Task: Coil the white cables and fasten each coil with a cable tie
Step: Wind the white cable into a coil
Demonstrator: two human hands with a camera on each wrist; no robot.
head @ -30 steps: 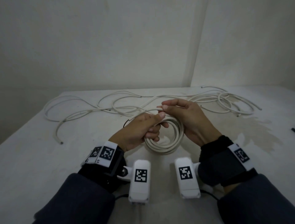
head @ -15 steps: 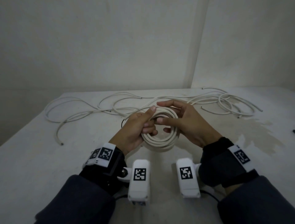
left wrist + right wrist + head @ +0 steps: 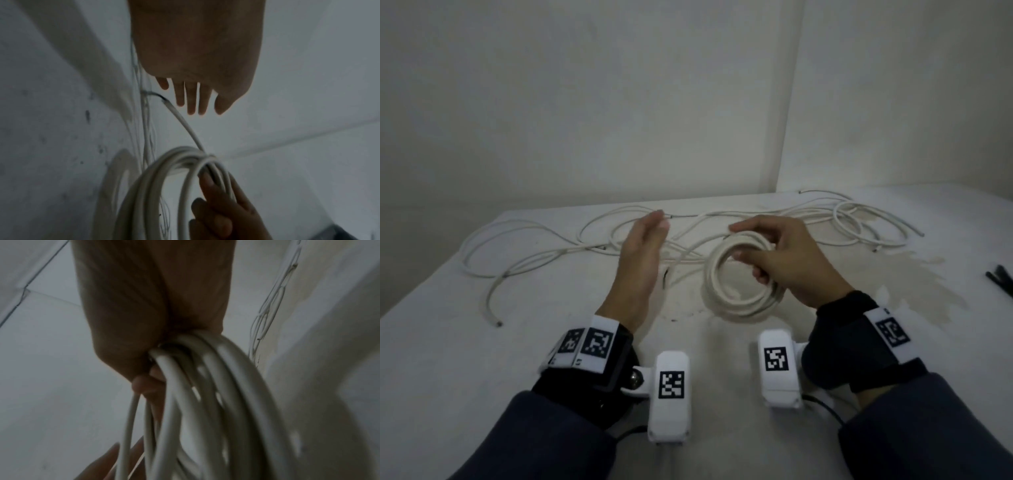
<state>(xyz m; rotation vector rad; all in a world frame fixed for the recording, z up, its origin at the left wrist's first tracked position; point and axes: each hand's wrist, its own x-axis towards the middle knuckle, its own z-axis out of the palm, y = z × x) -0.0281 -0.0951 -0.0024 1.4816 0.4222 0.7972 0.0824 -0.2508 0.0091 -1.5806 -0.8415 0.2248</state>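
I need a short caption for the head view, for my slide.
Right hand holds the white cable coil; left hand open beside it.

Head view looks down; both wrist views share the coil [image 3: 164, 186].

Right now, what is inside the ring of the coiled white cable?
Fingers of the right hand pass through the coil; bare table shows through. Its far rim is covered.

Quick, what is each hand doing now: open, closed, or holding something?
Left hand: open, fingers straight, holding nothing.
Right hand: closed around the coil, gripping its loops.
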